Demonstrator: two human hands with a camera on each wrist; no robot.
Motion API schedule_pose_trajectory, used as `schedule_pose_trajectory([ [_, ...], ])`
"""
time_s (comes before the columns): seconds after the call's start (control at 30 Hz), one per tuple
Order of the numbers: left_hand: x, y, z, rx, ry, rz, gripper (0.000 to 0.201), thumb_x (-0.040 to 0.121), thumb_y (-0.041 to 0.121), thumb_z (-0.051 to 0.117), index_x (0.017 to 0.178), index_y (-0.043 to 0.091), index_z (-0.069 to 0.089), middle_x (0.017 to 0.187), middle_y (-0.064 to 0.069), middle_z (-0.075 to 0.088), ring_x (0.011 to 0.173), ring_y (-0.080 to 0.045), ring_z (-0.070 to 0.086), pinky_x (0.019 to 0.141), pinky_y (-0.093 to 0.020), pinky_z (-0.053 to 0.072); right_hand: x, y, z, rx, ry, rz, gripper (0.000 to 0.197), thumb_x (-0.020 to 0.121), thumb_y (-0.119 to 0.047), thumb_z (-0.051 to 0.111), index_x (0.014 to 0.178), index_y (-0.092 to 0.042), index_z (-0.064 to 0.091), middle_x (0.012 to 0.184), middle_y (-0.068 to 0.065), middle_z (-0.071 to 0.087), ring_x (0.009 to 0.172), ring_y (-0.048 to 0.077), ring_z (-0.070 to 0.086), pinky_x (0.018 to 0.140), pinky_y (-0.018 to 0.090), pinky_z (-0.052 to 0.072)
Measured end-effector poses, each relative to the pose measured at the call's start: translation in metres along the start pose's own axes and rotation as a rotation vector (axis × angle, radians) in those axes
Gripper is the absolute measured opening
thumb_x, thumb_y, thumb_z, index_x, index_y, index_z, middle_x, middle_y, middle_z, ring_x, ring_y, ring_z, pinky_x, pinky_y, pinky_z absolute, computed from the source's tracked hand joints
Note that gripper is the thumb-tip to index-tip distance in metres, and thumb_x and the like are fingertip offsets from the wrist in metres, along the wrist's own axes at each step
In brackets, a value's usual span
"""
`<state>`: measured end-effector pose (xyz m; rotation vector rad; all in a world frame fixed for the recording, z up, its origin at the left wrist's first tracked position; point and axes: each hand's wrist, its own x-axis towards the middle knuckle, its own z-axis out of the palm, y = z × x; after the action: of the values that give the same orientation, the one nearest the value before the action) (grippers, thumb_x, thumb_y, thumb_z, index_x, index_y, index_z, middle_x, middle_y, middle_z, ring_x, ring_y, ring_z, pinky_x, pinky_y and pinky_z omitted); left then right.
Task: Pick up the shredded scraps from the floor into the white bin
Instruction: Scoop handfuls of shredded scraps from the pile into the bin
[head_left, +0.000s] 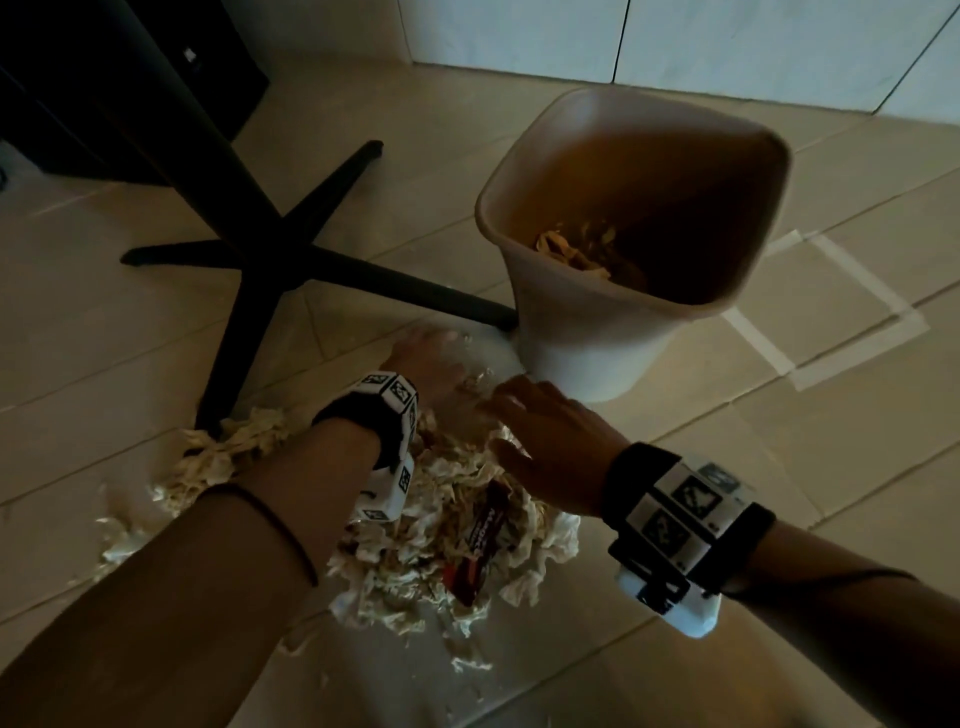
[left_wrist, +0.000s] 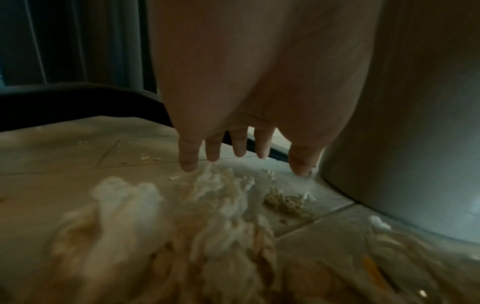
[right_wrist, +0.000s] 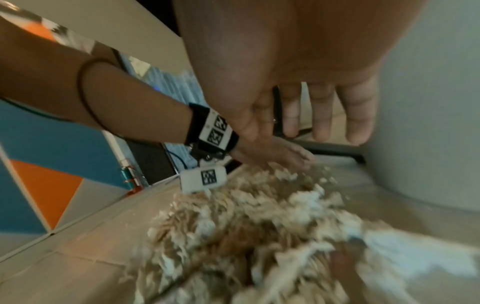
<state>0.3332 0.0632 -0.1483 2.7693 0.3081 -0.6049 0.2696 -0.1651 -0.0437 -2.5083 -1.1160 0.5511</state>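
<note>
A heap of pale shredded scraps (head_left: 441, 540) (left_wrist: 197, 222) (right_wrist: 246, 226) lies on the tiled floor in front of me, with a dark red wrapper (head_left: 480, 540) lying in it. The white bin (head_left: 623, 249) (left_wrist: 415, 123) (right_wrist: 428, 102) stands just behind the heap and has a few scraps (head_left: 571, 249) at its bottom. My left hand (head_left: 431, 358) (left_wrist: 249, 156) (right_wrist: 280, 154) reaches over the far edge of the heap, fingers straight and spread, holding nothing. My right hand (head_left: 524, 431) (right_wrist: 319, 123) hovers over the heap beside the bin, fingers extended and empty.
A black table base (head_left: 270, 254) with four flat feet stands at the left, one foot running up to the bin's foot. More scraps (head_left: 223, 457) lie around another foot. White tape lines (head_left: 831, 312) mark the floor right of the bin. A wall (head_left: 727, 47) is behind.
</note>
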Motion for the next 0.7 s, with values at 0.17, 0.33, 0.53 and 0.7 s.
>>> schedule_pose_trajectory([
  [0.17,0.021,0.018,0.013,0.147,-0.049,0.016,0.092,0.07,0.071,0.02,0.147,0.024,0.036,0.16,-0.008,0.024,0.147,-0.032,0.018,0.119,-0.051,0.018,0.001,0.034,0.035,0.0,-0.091,0.253,0.053,0.1,-0.045,0.033,0.149,-0.028,0.022,0.157,0.002,0.021,0.138,0.027,0.029,0.104,0.044,0.041],
  [0.33,0.009,0.03,0.028,0.132,-0.047,0.097,0.09,0.08,0.079,0.017,0.153,0.028,0.014,0.164,-0.005,0.01,0.151,-0.031,0.007,0.119,-0.056,0.015,0.0,0.048,0.055,0.04,-0.139,0.392,0.056,0.099,-0.048,0.033,0.15,-0.027,0.02,0.153,0.004,0.025,0.13,0.029,0.037,0.094,0.043,0.048],
  [0.53,-0.047,0.045,0.029,0.081,-0.169,0.115,0.064,0.083,0.077,0.026,0.135,0.043,0.041,0.145,-0.001,0.034,0.134,-0.031,0.03,0.105,-0.054,0.036,-0.001,0.049,0.066,0.247,-0.195,0.466,0.05,0.099,-0.035,0.039,0.146,-0.024,0.031,0.144,0.009,0.035,0.125,0.032,0.044,0.101,0.043,0.043],
  [0.7,-0.093,0.057,0.034,0.147,-0.309,0.205,0.089,0.072,0.089,0.036,0.147,0.043,0.021,0.156,-0.003,0.023,0.14,-0.037,0.023,0.108,-0.057,0.033,-0.003,0.046,0.064,0.556,-0.173,0.522,0.051,0.09,-0.004,0.042,0.14,-0.016,0.045,0.138,0.012,0.047,0.125,0.029,0.048,0.098,0.03,0.04],
])
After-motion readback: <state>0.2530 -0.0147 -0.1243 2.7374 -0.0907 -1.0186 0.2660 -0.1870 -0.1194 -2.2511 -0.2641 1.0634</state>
